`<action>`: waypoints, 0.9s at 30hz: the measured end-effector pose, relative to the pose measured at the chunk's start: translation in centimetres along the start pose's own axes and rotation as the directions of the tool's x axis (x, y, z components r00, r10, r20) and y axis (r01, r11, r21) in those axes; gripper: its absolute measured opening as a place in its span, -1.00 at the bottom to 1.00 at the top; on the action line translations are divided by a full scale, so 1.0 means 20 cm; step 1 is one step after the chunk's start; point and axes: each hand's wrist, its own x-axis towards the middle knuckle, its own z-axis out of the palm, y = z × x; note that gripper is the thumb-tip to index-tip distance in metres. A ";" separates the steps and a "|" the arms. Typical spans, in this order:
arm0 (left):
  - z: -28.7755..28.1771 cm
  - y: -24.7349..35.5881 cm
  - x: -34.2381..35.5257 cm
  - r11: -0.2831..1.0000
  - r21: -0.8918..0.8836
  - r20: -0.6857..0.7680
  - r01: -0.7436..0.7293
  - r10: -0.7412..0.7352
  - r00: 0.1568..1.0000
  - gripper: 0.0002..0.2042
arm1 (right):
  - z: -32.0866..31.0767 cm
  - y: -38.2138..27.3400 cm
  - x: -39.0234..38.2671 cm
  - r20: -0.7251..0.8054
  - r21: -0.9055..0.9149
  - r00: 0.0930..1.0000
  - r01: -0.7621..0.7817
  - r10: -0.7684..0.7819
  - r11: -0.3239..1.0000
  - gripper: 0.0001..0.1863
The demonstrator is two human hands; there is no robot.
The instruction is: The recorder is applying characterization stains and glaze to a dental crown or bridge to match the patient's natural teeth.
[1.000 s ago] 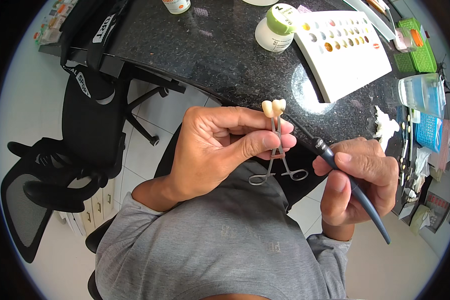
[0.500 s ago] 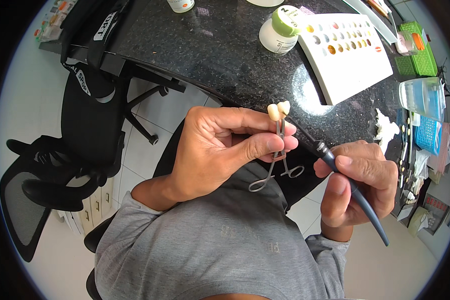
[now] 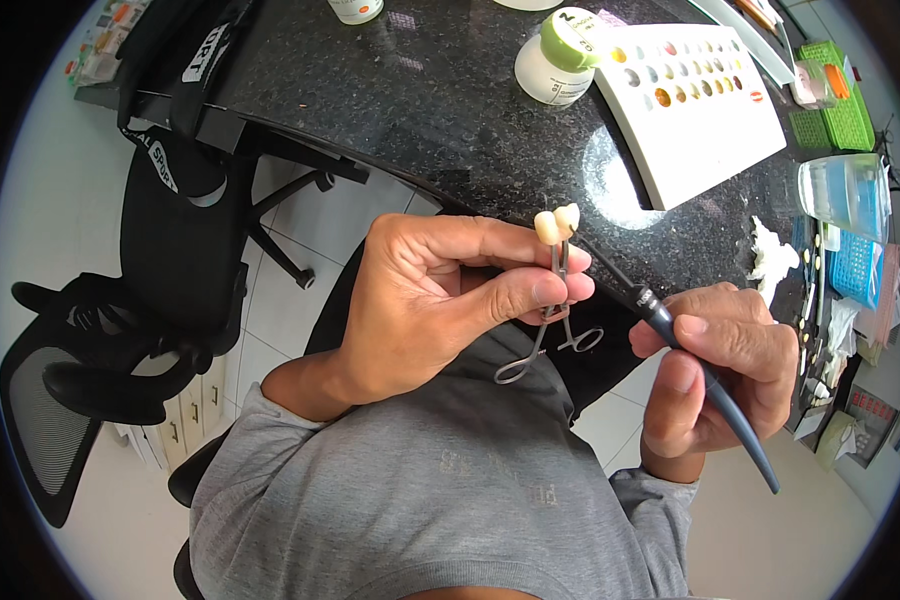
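Observation:
My left hand (image 3: 420, 310) is closed on a steel locking forceps (image 3: 526, 362), which holds two cream tooth-shaped crowns (image 3: 547, 229) upright above my fingertips, one behind the other. My right hand (image 3: 720, 370) grips a dark blue-grey brush (image 3: 732, 412) between thumb and fingers. Its thin dark end slants up-left to the rear crown and seems to touch it; exact contact is too small to tell. Beyond both hands lies a black speckled desk (image 3: 390, 110).
A white palette (image 3: 700, 140) of coloured wells and a green-lidded jar (image 3: 555, 75) sit at the back. Rightward stand a water cup (image 3: 835, 185), blue basket (image 3: 855, 265), green basket (image 3: 825, 125) and crumpled tissue (image 3: 770, 255). A black chair (image 3: 185, 250) is at left.
The forceps and crowns have turned and shifted slightly right and down, so one crown now sits behind the other. My right hand and brush have moved slightly.

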 end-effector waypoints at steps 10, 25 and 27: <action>0.00 0.00 0.00 1.000 0.015 0.001 0.001 -0.001 1.000 -0.80 | 0.01 -0.01 0.00 -0.052 -0.012 0.998 -0.021 0.021 1.000 -0.75; 0.01 0.01 0.00 1.000 0.019 -0.007 0.020 -0.020 1.000 -0.80 | 0.02 0.00 0.01 -0.051 0.019 0.999 0.001 0.000 1.000 -0.76; 0.01 0.01 0.00 0.999 0.014 -0.014 0.029 -0.029 0.999 -0.81 | 0.02 0.00 0.01 -0.070 0.047 0.998 0.003 0.000 0.999 -0.76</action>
